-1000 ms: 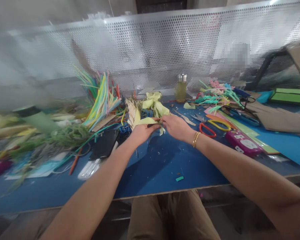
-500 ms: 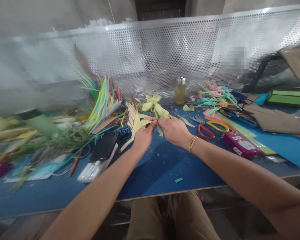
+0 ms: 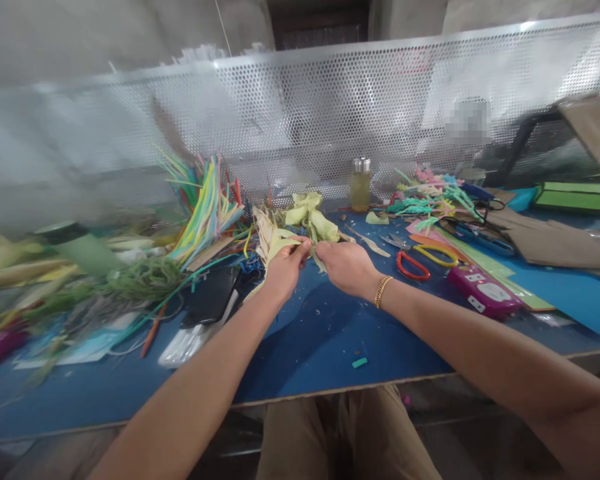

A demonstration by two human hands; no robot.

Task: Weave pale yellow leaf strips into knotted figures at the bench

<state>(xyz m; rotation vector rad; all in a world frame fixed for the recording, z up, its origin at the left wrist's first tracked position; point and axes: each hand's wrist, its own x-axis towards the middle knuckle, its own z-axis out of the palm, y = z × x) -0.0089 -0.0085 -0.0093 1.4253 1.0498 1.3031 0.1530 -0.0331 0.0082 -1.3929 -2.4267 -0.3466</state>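
Observation:
My left hand [image 3: 283,272] pinches a pale green corn husk [image 3: 279,239], thumb and fingers pressed together, with part of the husk lying over the hand. Close by, the fingers of my right hand [image 3: 350,267] are also closed, meeting the left fingertips. A small husk end hangs beneath the right fingertips, and what exactly they grip is hidden. Just beyond both hands sits a bunch of crumpled yellow-green husks [image 3: 305,212]. Drier tan husk [image 3: 264,225] lies to its left.
Scissors [image 3: 414,261] with red and yellow handles and a magenta device [image 3: 485,291] lie to the right. A black phone [image 3: 209,293], green stringy fibre [image 3: 147,275] and coloured stems [image 3: 205,213] are to the left. A capped bottle [image 3: 360,187] stands before the perforated metal screen [image 3: 330,100].
My left hand has turned slightly, and its husk has shifted so that less of it shows. The right hand stays almost in place, fingertips still close to the left ones.

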